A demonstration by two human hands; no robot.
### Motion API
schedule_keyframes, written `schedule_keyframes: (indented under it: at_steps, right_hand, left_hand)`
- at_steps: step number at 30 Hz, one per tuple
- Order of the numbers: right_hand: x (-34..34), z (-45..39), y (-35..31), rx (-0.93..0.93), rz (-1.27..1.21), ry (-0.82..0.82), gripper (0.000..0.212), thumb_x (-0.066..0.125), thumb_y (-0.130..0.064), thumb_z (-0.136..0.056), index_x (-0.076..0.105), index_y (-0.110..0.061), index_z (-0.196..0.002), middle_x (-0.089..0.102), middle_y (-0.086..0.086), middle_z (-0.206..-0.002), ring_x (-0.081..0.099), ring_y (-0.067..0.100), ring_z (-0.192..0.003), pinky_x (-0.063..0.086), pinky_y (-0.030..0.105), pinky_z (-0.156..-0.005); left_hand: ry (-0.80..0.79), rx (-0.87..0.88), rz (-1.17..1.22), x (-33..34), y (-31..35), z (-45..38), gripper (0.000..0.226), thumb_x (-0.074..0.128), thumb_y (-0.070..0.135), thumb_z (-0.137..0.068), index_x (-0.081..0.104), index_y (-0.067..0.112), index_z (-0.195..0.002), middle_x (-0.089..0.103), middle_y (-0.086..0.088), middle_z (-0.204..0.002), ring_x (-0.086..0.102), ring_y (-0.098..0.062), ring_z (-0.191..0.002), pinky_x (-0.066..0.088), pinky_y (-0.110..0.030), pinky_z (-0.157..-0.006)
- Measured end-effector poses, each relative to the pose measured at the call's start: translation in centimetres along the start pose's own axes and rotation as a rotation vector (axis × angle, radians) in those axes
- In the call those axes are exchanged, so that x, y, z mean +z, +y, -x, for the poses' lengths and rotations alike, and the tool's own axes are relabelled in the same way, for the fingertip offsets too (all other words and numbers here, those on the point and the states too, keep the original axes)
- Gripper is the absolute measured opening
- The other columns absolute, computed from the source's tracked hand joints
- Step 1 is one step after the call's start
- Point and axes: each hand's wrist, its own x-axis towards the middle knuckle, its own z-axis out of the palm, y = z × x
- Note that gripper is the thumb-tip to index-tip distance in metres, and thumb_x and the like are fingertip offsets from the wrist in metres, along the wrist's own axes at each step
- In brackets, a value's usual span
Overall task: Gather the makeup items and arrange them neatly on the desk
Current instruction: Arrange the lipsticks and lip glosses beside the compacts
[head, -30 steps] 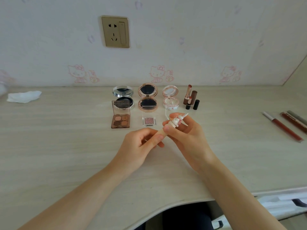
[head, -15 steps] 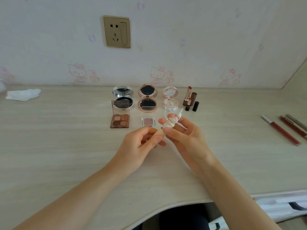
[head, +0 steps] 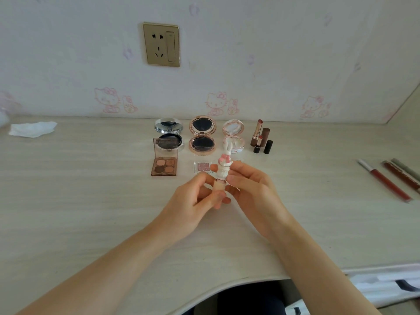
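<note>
Nearest the camera, above the front part of the desk (head: 91, 201), a small bottle with a white rabbit-shaped cap (head: 223, 165) is held upright between both hands. Its peach-coloured lower part is pinched by the curled fingers of the left hand (head: 193, 201), while the rabbit cap is gripped by the thumb and fingers of the right hand (head: 252, 194). Whether the cap is fully seated cannot be told.

Just beyond the hands, a brown 4-pan eyeshadow palette (head: 164, 164) stands open and a small clear single eyeshadow (head: 203, 166) lies flat beside it. Behind these, 3 open compacts are lined up in a row: a silver compact (head: 168, 135), a rose-gold compact (head: 202, 137) and a pale pink compact (head: 233, 136). At the right end of that row, a cluster of lipsticks (head: 261, 139) is stood upright, 2 of them uncapped with their caps beside them.

Well apart on the right, 3 slim lip pens (head: 391, 178) are left lying at an angle. A crumpled tissue (head: 31, 129) lies at the far left.

The task is judged well advanced: 2 tidy rows are formed. The bottle has yet to be placed, probably in the front row's open spot right of the single eyeshadow, and the pens remain to be gathered.
</note>
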Motion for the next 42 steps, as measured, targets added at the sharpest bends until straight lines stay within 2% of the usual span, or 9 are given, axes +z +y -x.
schedule_keyframes:
  at_steps: [3, 10, 14, 19, 24, 27, 31, 37, 42]
  right_hand:
    - [0.34, -0.02, 0.16, -0.032, 0.027, 0.028, 0.034, 0.066, -0.011, -0.082, 0.063, -0.002, -0.115, 0.066, 0.016, -0.094, 0.061, 0.028, -0.082, 0.047, 0.029, -0.066]
    - [-0.36, -0.19, 0.22, -0.086, 0.107, 0.150, 0.024, 0.072, -0.008, -0.081, 0.067, -0.014, -0.104, 0.072, 0.006, -0.091, 0.066, 0.017, -0.083, 0.051, 0.023, -0.075]
    - [-0.13, -0.03, 0.25, -0.078, 0.129, 0.109, 0.021, 0.069, -0.012, -0.084, 0.069, -0.012, -0.106, 0.072, 0.009, -0.102, 0.066, 0.025, -0.096, 0.052, 0.039, -0.089]
    - [0.37, -0.14, 0.39, -0.085, 0.167, 0.165, 0.022, 0.074, -0.010, -0.080, 0.067, -0.008, -0.101, 0.068, 0.012, -0.087, 0.064, 0.028, -0.085, 0.048, 0.060, -0.090]
    - [-0.27, 0.15, -0.06, -0.064, 0.049, 0.101, 0.038, 0.066, -0.003, -0.086, 0.058, -0.006, -0.122, 0.070, 0.013, -0.111, 0.065, 0.032, -0.103, 0.050, 0.046, -0.095]
    - [0.10, 0.06, 0.14, -0.079, 0.124, 0.131, 0.034, 0.070, -0.015, -0.081, 0.062, -0.008, -0.113, 0.069, 0.005, -0.101, 0.066, 0.024, -0.094, 0.052, 0.048, -0.093]
    - [0.19, -0.02, 0.50, -0.089, 0.175, 0.192, 0.031, 0.075, -0.010, -0.078, 0.061, -0.001, -0.103, 0.065, 0.014, -0.092, 0.064, 0.025, -0.086, 0.048, 0.060, -0.091]
    - [-0.50, 0.22, -0.04, -0.079, 0.049, 0.075, 0.032, 0.066, -0.006, -0.083, 0.064, -0.010, -0.115, 0.071, 0.008, -0.112, 0.068, 0.025, -0.099, 0.053, 0.038, -0.090]
    - [0.04, 0.05, 0.43, -0.089, 0.129, 0.185, 0.031, 0.075, -0.021, -0.075, 0.065, -0.008, -0.101, 0.070, 0.004, -0.090, 0.067, 0.022, -0.086, 0.053, 0.046, -0.090]
  left_hand:
    - [0.001, -0.001, -0.019, 0.11, 0.07, 0.07, 0.014, 0.057, 0.026, -0.095, 0.054, 0.012, -0.098, 0.070, -0.004, -0.076, 0.070, -0.010, -0.094, 0.052, -0.033, -0.088]
    - [0.031, 0.025, -0.039, 0.03, 0.13, 0.13, 0.008, 0.056, 0.024, -0.095, 0.056, 0.016, -0.094, 0.070, 0.001, -0.074, 0.070, -0.010, -0.092, 0.051, -0.023, -0.084]
    - [0.074, 0.017, -0.049, 0.05, 0.10, 0.07, 0.007, 0.059, 0.027, -0.093, 0.057, 0.021, -0.091, 0.072, 0.005, -0.075, 0.071, -0.010, -0.089, 0.052, -0.024, -0.082]
    - [0.053, 0.025, -0.071, 0.17, 0.17, 0.17, 0.009, 0.062, 0.026, -0.092, 0.057, 0.018, -0.089, 0.072, 0.005, -0.076, 0.071, -0.010, -0.087, 0.052, -0.021, -0.081]
    - [0.079, 0.016, -0.086, 0.08, 0.26, 0.11, 0.009, 0.061, 0.026, -0.092, 0.059, 0.018, -0.090, 0.072, 0.008, -0.075, 0.071, -0.010, -0.087, 0.051, -0.021, -0.080]
    - [0.078, 0.007, -0.088, 0.15, 0.39, 0.19, 0.012, 0.063, 0.030, -0.091, 0.059, 0.020, -0.087, 0.073, 0.007, -0.078, 0.071, -0.009, -0.085, 0.052, -0.023, -0.081]
    - [0.068, 0.010, -0.111, 0.26, 0.45, 0.36, 0.009, 0.063, 0.031, -0.090, 0.059, 0.024, -0.087, 0.074, 0.007, -0.082, 0.070, -0.012, -0.084, 0.053, -0.032, -0.082]
    - [0.106, 0.010, -0.123, 0.08, 0.56, 0.26, 0.010, 0.063, 0.030, -0.091, 0.061, 0.021, -0.091, 0.074, 0.009, -0.083, 0.069, -0.012, -0.082, 0.053, -0.037, -0.081]
    - [0.105, 0.032, -0.166, 0.33, 0.60, 0.41, 0.008, 0.063, 0.035, -0.090, 0.060, 0.027, -0.088, 0.074, 0.011, -0.082, 0.069, -0.014, -0.079, 0.051, -0.039, -0.075]
